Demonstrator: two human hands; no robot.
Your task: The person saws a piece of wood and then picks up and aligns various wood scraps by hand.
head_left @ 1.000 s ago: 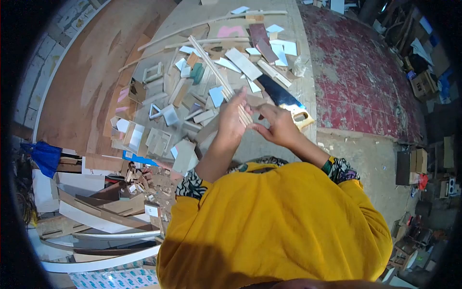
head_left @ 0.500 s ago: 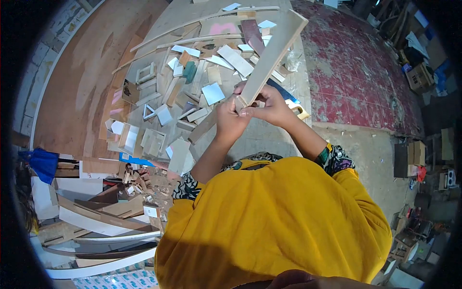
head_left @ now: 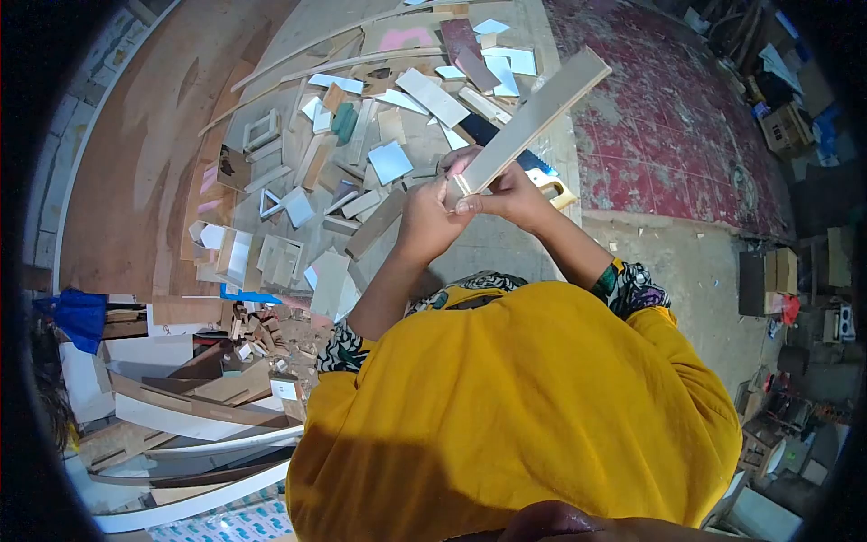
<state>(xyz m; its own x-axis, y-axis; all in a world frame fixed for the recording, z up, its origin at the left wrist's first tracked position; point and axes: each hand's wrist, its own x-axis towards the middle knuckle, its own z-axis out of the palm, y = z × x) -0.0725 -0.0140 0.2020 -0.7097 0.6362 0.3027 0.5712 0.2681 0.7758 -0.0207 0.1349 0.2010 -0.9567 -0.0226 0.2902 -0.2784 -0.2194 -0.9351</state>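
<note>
A long, narrow wooden board (head_left: 533, 117) slants up and away to the right, held above the cluttered work table. My left hand (head_left: 432, 219) is closed around its near end. My right hand (head_left: 513, 197) grips the same end from the right, its thumb laid across the lower edge. Pale edges show at that end, where a short piece of wood seems to meet the board; the fingers partly hide it. Just beyond my right hand lies a handsaw (head_left: 558, 190) with a pale handle and dark blade, partly covered by the board.
Wood offcuts and white-faced pieces (head_left: 390, 163) are scattered over the work table (head_left: 488, 244). Long thin strips (head_left: 334, 65) lie at the back. A large brown panel (head_left: 135, 172) stands at left, with stacked boards (head_left: 190, 397) below it. Red flooring (head_left: 668, 135) extends right.
The board's far end has swung right and slightly down, uncovering more of the saw. Both hands keep their hold on the near end. The camera view has shifted slightly.
</note>
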